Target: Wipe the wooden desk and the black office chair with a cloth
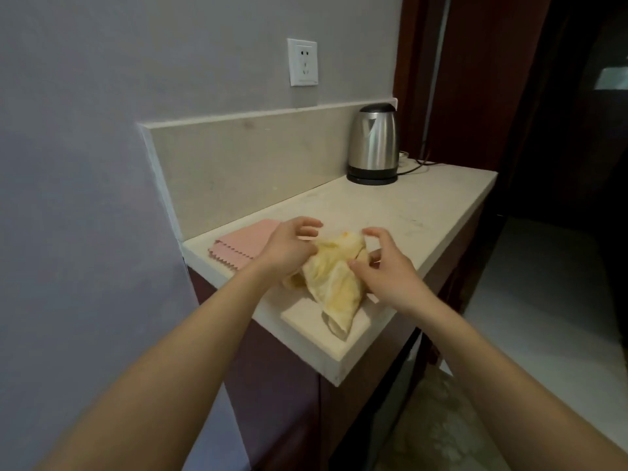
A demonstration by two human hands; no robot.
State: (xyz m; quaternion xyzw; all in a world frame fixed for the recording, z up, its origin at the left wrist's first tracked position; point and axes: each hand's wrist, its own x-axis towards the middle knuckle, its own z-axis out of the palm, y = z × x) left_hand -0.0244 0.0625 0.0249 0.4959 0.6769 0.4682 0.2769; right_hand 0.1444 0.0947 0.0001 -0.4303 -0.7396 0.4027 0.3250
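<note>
A crumpled yellow cloth (334,283) lies on the pale stone counter (418,215), near its front corner. My left hand (289,246) holds the cloth's left side, its upper fingers spread above it. My right hand (384,266) pinches the cloth's right side between thumb and fingers, with the forefinger curled over the top. The cloth's lower end points toward the counter's edge. No wooden desk or black office chair is in view.
A folded pink cloth (243,244) with zigzag edges lies at the counter's left end, by the backsplash. A steel electric kettle (373,144) stands at the back right with its cord. A wall socket (302,66) sits above. Dark doorway and pale floor lie to the right.
</note>
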